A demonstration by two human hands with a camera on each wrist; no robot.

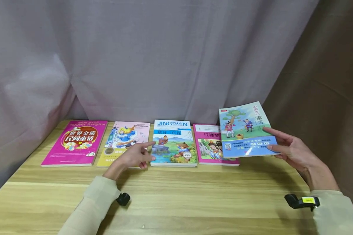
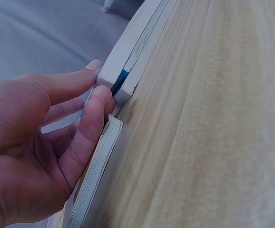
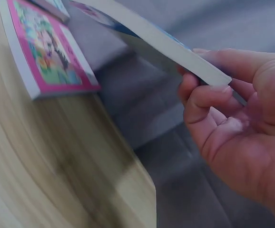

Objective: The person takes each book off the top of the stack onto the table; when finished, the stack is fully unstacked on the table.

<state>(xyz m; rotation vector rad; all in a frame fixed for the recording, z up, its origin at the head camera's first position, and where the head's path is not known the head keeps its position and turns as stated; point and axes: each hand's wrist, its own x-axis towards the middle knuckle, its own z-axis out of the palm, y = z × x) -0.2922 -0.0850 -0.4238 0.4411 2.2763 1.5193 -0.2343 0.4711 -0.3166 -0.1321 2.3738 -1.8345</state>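
My left hand (image 1: pixel 134 156) is at the left edge of the blue "JINGDIAN" book (image 1: pixel 176 156). In the left wrist view, its thumb and a finger pinch the near corner of the upper of two stacked page blocks (image 2: pixel 110 71), with a blue strip between them. My right hand (image 1: pixel 295 151) grips the right edge of a green and blue storybook (image 1: pixel 241 130), thumb on the cover, other fingers partly hidden underneath. This book is raised and tilted, overlapping a pink book (image 1: pixel 206 153). In the right wrist view the storybook (image 3: pixel 161 40) hangs clear of the table.
A magenta book (image 1: pixel 76 153) lies at the far left. Next to it is a yellow and pink book (image 1: pixel 114 150), partly covered by my left hand. The wooden table (image 1: pixel 176 199) ends at a grey curtain (image 1: pixel 153 58) behind the books and at the right.
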